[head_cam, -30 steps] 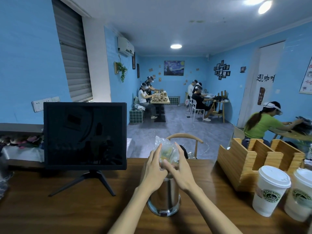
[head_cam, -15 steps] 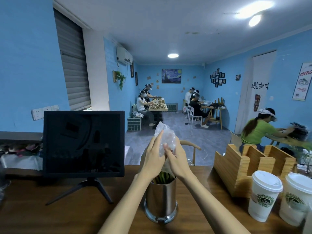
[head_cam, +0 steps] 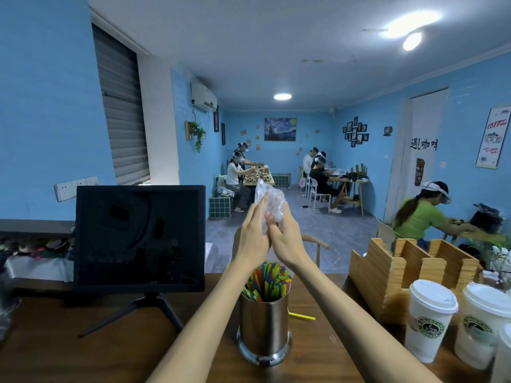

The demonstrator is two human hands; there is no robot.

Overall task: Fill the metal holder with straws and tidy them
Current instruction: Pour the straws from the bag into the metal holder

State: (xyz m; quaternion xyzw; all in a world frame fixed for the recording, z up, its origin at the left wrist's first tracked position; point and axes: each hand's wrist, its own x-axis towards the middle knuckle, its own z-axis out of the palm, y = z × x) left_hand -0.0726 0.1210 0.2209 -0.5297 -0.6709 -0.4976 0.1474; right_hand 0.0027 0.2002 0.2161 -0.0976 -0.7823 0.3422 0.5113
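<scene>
Above the counter, my left hand (head_cam: 253, 239) and right hand (head_cam: 287, 240) pinch a crumpled clear plastic bag (head_cam: 269, 203) between them, fingers curled into the film, lifted well clear of the straws (head_cam: 266, 281), presumably so the wrapper is out of the way. The coloured straws stand bunched in the metal holder (head_cam: 264, 324) on the wooden counter (head_cam: 83, 355), leaning unevenly, so tidying looks undone. One yellow straw (head_cam: 302, 316) lies on the counter just beside the holder. Right of it stand lidded paper cups (head_cam: 430, 322) with a green round logo, its lettering too small to read. A wall poster (head_cam: 495, 136) reads "COFFEE".
</scene>
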